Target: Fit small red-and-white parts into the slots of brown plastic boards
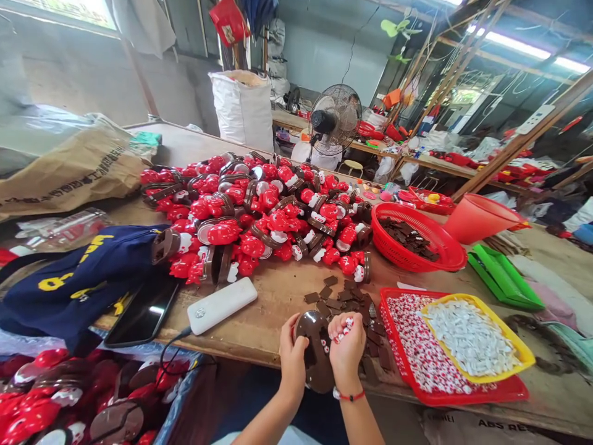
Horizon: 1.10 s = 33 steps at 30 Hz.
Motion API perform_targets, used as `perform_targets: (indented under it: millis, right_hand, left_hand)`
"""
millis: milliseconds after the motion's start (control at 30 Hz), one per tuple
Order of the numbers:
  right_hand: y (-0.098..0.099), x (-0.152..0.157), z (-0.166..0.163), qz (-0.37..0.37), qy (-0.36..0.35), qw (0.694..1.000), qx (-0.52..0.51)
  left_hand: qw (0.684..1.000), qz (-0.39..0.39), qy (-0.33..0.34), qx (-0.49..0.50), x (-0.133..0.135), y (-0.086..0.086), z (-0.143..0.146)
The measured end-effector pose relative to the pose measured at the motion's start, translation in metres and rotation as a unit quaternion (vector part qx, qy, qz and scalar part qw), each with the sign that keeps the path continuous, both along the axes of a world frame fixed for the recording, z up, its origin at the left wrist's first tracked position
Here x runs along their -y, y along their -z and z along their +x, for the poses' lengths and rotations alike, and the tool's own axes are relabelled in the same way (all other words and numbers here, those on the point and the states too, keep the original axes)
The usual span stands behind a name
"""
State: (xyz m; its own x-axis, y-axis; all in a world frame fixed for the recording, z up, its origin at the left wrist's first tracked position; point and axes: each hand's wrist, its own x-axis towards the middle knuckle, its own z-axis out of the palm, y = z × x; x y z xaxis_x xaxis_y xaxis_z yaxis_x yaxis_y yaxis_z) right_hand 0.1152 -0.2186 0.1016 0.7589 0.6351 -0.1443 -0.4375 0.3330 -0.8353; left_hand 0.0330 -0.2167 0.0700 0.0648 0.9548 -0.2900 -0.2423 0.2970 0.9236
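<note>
Left hand [293, 353] curls shut around the left edge of a glossy brown oval plastic shell [317, 364]. The right hand [346, 351] is closed in a loose fist on a handful of small red-and-white plastic pieces [343, 331] and presses against the shell's right edge, with a red string bracelet [348, 396] around its wrist. Just beyond the hands, on the worn wooden table [278, 293], lies a scatter of flat dark-brown plastic chips [349, 301], and past it a broad heap of red-and-brown plastic toy figures [259, 216]. To the right sits a red rectangular plastic tray [467, 398] of more red-and-white bits, with a yellow plastic tray [525, 355] of white pieces resting on it. Farther back are a round red mesh basket [417, 262] holding brown chips, a flat green tray [504, 278] and an orange-red plastic funnel [479, 216]. To the left lie a white power bank [222, 305], a black smartphone [141, 315] and a navy cloth with yellow print [78, 278]; a blue crate [180, 395] of red toys stands below the table edge. The right fist covers the shell's upper right. The shell is smooth, domed and shiny, with a small red-and-white mark by the right thumb. It stands on end at the table's near edge, between the two hands and touching both.
</note>
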Motion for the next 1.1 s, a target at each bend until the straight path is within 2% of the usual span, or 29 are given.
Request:
perform_targets:
  millis: [100, 333, 633, 767, 1000, 1100]
  right_hand:
    - [-0.002, -0.002, 0.0, 0.006, -0.011, 1.0, -0.003]
    - [-0.001, 0.0, -0.004, -0.001, -0.041, 0.997, 0.064]
    - [-0.003, -0.001, 0.0, 0.033, -0.033, 0.998, -0.049]
    - [-0.008, -0.002, 0.002, 0.045, -0.049, 0.996, -0.067]
    - [-0.027, 0.007, 0.009, 0.083, -0.082, 0.99, -0.076]
    - [-0.038, 0.013, 0.012, 0.11, -0.086, 0.987, -0.081]
  left_hand:
    - [1.0, 0.0, -0.002, 0.011, -0.001, 0.001, -0.001]
    - [1.0, 0.006, -0.008, 0.013, -0.001, 0.0, -0.002]
    - [1.0, 0.008, -0.01, 0.023, -0.001, 0.002, -0.001]
    - [0.999, 0.002, -0.002, 0.047, -0.003, 0.001, -0.005]
    - [0.985, -0.112, -0.005, 0.133, -0.016, -0.009, -0.018]
    - [0.984, -0.108, 0.022, 0.143, -0.015, -0.019, -0.021]
